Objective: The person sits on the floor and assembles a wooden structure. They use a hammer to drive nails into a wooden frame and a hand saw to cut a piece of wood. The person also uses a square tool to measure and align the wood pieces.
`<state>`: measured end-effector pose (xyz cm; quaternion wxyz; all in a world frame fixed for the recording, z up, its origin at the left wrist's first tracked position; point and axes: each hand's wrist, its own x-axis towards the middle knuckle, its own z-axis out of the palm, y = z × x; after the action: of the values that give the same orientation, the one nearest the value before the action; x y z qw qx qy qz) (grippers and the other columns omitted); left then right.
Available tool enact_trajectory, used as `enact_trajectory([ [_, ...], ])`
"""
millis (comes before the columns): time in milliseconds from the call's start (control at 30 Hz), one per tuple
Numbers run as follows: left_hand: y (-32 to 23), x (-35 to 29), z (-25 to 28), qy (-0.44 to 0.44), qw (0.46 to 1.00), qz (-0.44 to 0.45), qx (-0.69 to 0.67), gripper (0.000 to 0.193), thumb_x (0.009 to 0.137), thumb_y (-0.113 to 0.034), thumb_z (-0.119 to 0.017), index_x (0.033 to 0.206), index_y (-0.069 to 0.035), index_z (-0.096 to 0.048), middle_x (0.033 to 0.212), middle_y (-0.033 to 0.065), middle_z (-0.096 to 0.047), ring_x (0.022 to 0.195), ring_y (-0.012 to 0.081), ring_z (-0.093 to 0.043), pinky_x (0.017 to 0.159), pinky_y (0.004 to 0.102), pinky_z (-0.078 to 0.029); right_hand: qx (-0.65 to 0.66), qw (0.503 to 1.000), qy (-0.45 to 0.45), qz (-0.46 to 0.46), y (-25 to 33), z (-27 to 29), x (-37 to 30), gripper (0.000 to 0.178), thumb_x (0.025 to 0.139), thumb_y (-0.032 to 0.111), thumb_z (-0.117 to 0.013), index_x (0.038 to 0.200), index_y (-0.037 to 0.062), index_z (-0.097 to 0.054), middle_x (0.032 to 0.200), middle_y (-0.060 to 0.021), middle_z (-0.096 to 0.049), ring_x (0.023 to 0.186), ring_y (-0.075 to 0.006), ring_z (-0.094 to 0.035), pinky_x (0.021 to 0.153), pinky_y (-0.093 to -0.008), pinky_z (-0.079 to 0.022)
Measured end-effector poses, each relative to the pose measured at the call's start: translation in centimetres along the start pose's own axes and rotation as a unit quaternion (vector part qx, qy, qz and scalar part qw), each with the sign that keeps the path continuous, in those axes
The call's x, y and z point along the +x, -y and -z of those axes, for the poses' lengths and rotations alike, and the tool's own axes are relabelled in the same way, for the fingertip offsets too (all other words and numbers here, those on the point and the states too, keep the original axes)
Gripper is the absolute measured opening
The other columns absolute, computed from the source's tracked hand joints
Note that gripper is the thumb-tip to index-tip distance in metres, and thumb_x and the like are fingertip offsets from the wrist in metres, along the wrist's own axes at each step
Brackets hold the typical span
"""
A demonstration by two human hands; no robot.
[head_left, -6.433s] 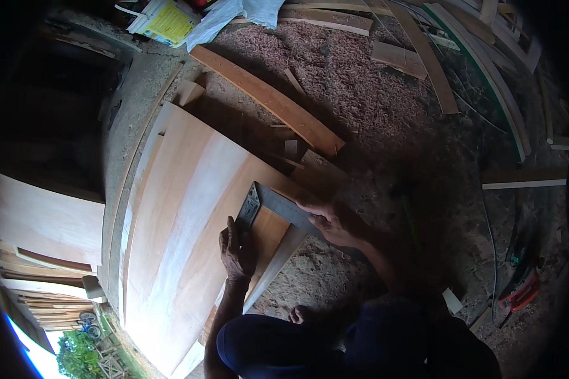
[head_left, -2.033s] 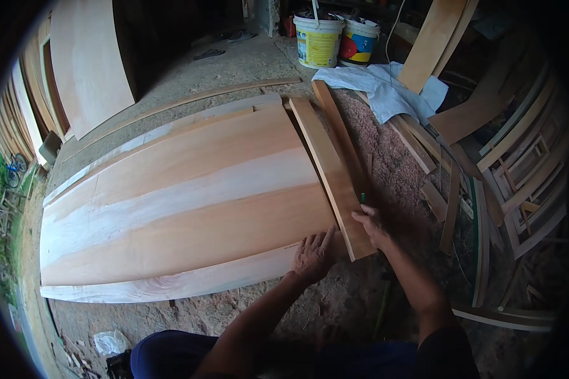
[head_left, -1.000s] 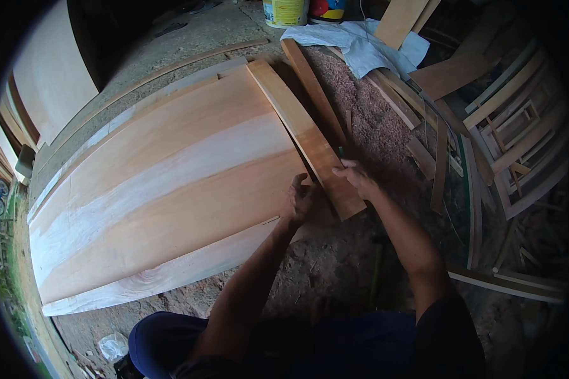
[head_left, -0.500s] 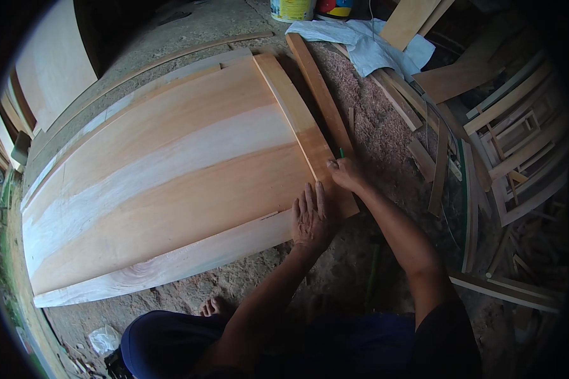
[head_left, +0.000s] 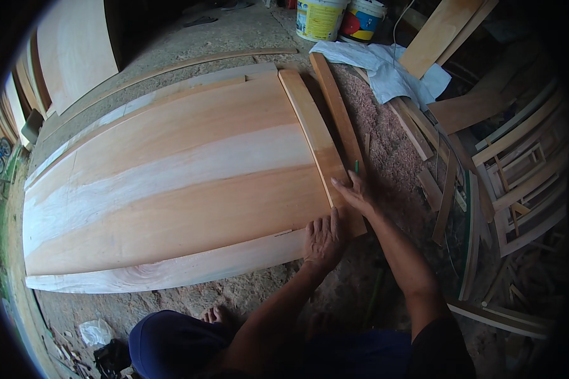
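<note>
Brown wooden board point(head_left: 317, 142): found lying along the right-hand end of the pale panel point(head_left: 234, 196); the dark gap between them, visible a second ago, no longer shows. My left grip point(head_left: 324, 243), raised then, is now laid flat on the end of the side strip point(head_left: 171, 273), holding nothing, fingertips at the board's inner edge. My right grip point(head_left: 354, 191) is part-open over the board; a green stick point(head_left: 356, 166) projects there, how firmly held I cannot tell. Assessment: board better seated for the work.
</note>
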<state>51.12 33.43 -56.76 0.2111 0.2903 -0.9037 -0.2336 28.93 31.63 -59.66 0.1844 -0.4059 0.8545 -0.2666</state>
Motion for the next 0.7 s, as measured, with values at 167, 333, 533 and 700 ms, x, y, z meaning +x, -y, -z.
enact_trajectory([
  [167, 0.9, -0.1, 0.5, -0.016, 0.999, 0.011, -0.033, 0.066, 0.093, -0.029, -0.060, 0.143, 0.008, -0.038, 0.118, 0.0210, -0.062, 0.112, 0.0355, -0.058, 0.101, 0.0480, -0.040, -0.084, 0.995, 0.011, -0.052, 5.8, -0.7, 0.2, 0.110, 0.072, 0.050, -0.085, 0.150, -0.0105, -0.035, 0.151, -0.0333, -0.040, 0.142, -0.0437, -0.041, 0.118, -0.0457, -0.035],
  [333, 0.5, -0.1, -0.6, -0.054, 0.998, -0.023, -0.038, 0.063, 0.093, -0.025, -0.060, 0.140, 0.011, -0.040, 0.118, 0.0226, -0.062, 0.110, 0.0360, -0.060, 0.102, 0.0489, -0.041, -0.003, 0.999, -0.045, -0.007, 2.9, 0.1, -0.3, 0.110, 0.071, 0.056, -0.080, 0.150, -0.0069, -0.037, 0.149, -0.0342, -0.042, 0.140, -0.0456, -0.042, 0.116, -0.0496, -0.037],
  [533, 1.1, -0.4, -0.2, -0.090, 0.995, -0.045, -0.028, 0.064, 0.091, -0.024, -0.061, 0.138, 0.013, -0.041, 0.122, 0.0244, -0.062, 0.116, 0.0367, -0.059, 0.105, 0.0501, -0.040, -0.007, 0.999, -0.046, 0.013, 4.0, -0.3, -2.0, 0.107, 0.071, 0.054, -0.081, 0.147, -0.0087, -0.040, 0.142, -0.0351, -0.047, 0.135, -0.0464, -0.046, 0.112, -0.0501, -0.040],
  [700, 0.2, -0.3, 0.9, -0.002, 0.999, -0.032, -0.035, 0.073, 0.089, -0.027, -0.063, 0.144, 0.013, -0.036, 0.131, 0.0263, -0.056, 0.124, 0.0369, -0.054, 0.109, 0.0503, -0.036, -0.026, 0.997, -0.075, 0.026, 2.7, -0.7, -2.2, 0.107, 0.072, 0.055, -0.079, 0.147, -0.0092, -0.039, 0.140, -0.0346, -0.048, 0.133, -0.0465, -0.047, 0.112, -0.0498, -0.041],
])
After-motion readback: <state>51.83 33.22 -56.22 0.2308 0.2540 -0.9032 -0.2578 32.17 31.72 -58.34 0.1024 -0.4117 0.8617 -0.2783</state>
